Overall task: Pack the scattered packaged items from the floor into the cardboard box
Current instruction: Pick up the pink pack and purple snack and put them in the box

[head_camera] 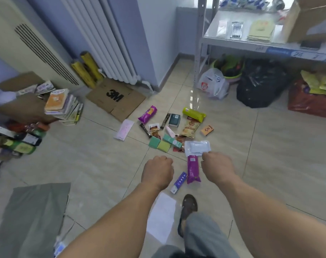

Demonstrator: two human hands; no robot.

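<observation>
A: Where do things stand?

B: The packets lie scattered on the tiled floor (pixel 270 146), none packed yet. A flattened cardboard box (pixel 116 98) printed 3M lies near the radiator (pixel 106 38), well apart from both hands; I judge that to be the box, though another carton (pixel 307 21) sits on the shelf (pixel 233 43).

A: And the hands?

B: The left hand (pixel 158 172) is curled into a fist and holds nothing that I can see. The right hand (pixel 217 165) is curled too, with its knuckles at the near corner of the white pouch (pixel 197 147). It seems to pinch that corner, but the fingertips are hidden, so I cannot tell for sure.

A: How will the pouch handle?

B: Light and soft, I'd judge, with a slick plastic skin. A corner pinch may let it droop or slip. Gripping across its short side would be safer.

A: Which way does it lie?

B: Flat, with its long axis running left to right. The purple packet (pixel 192 169) just beside it runs away from the person, between the two hands. The blue tube box (pixel 179 182) leans diagonally near the sandal (pixel 189 207).

A: The rest?

B: The snack bag (pixel 190 128) looks crinkly and crushable. The green blocks (pixel 159 144) look spongy and easy to grip anywhere.
</observation>
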